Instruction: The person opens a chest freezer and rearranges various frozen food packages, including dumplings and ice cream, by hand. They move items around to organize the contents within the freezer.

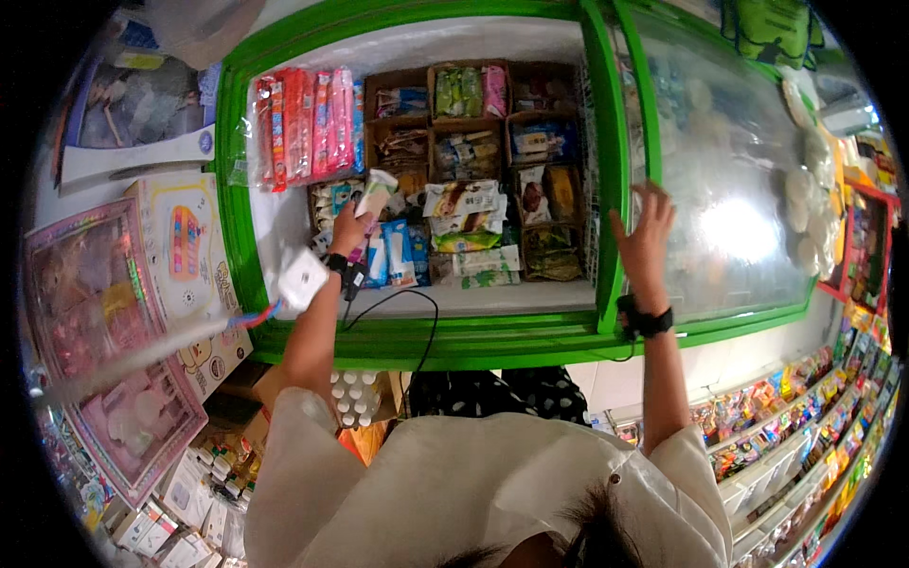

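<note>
Inside an open-topped section of a chest freezer (426, 341) with a green frame, wrapped ice creams (465, 213) lie in cardboard compartments. My left hand (349, 228), over the lower left compartments, grips a wrapped ice cream (376, 193) in a pale wrapper. Below it are blue-and-white packets (399, 252). Long red and pink packaged ice pops (305, 128) lie at the freezer's upper left. My right hand (645, 231) has its fingers spread at the green edge of the sliding glass lid (724, 184); whether it touches the edge is unclear. Both wrists wear black bands.
A white box-shaped device (304, 279) on a pole and a black cable (434, 312) are near my left forearm. Boxed toys (177, 241) stand left of the freezer. Shelves of colourful packets (781, 419) are at the lower right. A green bag (770, 32) is at the upper right.
</note>
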